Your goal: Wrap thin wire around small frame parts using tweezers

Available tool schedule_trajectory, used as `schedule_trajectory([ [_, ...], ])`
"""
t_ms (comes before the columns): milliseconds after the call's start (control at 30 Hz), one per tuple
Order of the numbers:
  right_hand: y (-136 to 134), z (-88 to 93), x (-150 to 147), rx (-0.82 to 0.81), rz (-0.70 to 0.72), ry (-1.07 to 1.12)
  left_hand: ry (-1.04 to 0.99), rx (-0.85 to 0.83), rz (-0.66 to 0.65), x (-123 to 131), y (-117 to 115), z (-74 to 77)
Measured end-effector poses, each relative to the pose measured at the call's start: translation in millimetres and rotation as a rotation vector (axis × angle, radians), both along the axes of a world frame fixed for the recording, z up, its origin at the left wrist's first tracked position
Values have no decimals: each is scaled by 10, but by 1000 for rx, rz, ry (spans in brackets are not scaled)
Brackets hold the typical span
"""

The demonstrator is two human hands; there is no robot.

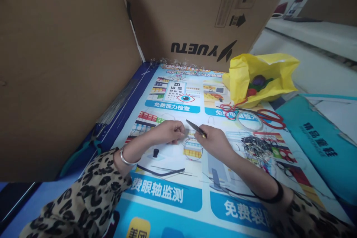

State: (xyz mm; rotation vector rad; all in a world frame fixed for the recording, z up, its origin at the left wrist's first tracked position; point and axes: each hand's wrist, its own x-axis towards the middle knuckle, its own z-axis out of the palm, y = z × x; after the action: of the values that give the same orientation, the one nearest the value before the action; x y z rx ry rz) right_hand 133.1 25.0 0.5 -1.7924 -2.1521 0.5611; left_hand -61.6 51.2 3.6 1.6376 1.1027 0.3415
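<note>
My right hand [216, 141] is closed around small pointed scissors [195, 128], their dark blades together and angled up to the left. My left hand [170, 132] faces it with the fingers curled in a pinch. A thin wire loop [193, 156] hangs just right of the left fingertips and seems to run into them; the exact grip is hidden. The blade tip is close to the left hand but apart from it. Both hands are above a printed poster sheet [178, 208], where several thin dark strips [169, 173] lie.
Cardboard walls [195, 11] stand behind and at left. A yellow bag [264, 89] holds coloured balls at right, near red-handled scissors [270, 119] and a tape roll [249, 120]. A wire tangle [255, 147] lies by my right forearm; teal-handled pliers [80, 156] lie left, below silvery wires [117, 104].
</note>
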Motion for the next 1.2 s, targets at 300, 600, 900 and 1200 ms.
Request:
schedule_trajectory([
  [300, -17, -47, 31, 60, 13, 84, -323, -75, 123, 21, -1, 25],
  [600, -37, -48, -7, -23, 138, 380, -537, -116, 130, 146, -73, -45],
  [900, -62, -44, -25, 31, 166, 231, -544, -180, 87, 136, -96, 5],
  [1200, -105, -80, -71, 116, 152, 208, -438, -131, 19, 155, -101, 20],
])
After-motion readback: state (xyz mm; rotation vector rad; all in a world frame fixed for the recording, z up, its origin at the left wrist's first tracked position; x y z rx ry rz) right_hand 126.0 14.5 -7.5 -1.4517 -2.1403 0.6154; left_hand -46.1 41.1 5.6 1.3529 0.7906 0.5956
